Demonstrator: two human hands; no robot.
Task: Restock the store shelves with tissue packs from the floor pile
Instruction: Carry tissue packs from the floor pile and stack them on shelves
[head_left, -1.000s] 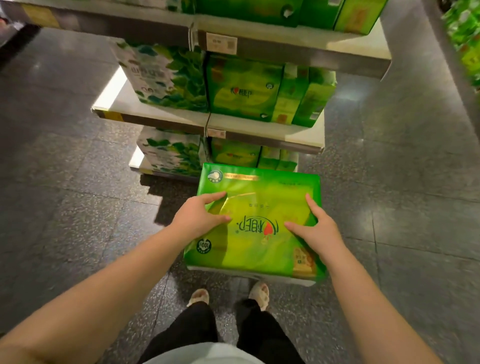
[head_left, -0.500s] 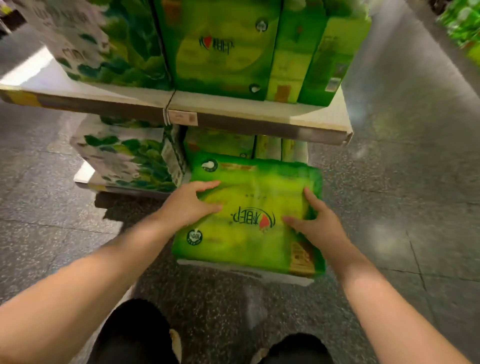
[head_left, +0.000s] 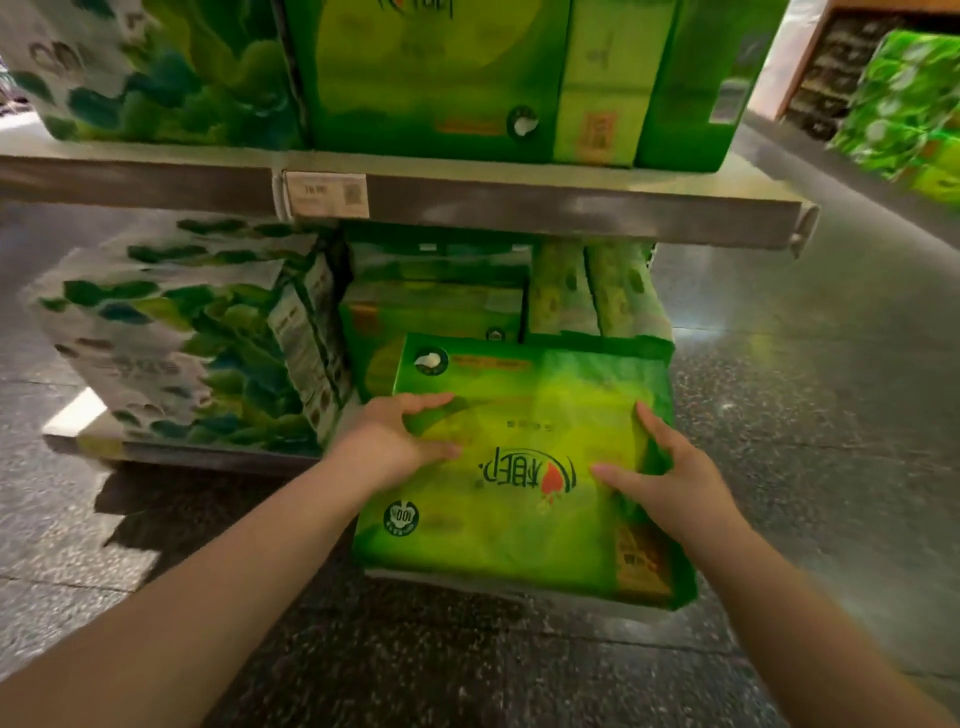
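Note:
A large green tissue pack (head_left: 524, 467) lies flat between my hands, its far end at the front of the bottom shelf. My left hand (head_left: 389, 441) grips its left edge, thumb on top and fingers curled over the side. My right hand (head_left: 670, 478) grips the right edge the same way, thumb across the top face. Behind it on the bottom shelf stand more green packs (head_left: 436, 317) and two narrow upright ones (head_left: 592, 291). The pack's underside is hidden.
The middle shelf (head_left: 519, 208) with a price tag (head_left: 327, 195) overhangs the bottom shelf and carries green packs (head_left: 426, 78). White leaf-print packs (head_left: 171, 338) fill the bottom left. More green packs (head_left: 904, 114) are stacked far right. Dark speckled floor (head_left: 805, 415) lies around.
I have lowered and come closer to the shelves. The green pack has moved forward and down, from floor level in front of me to the front of the bottom shelf. Both hands keep their grip.

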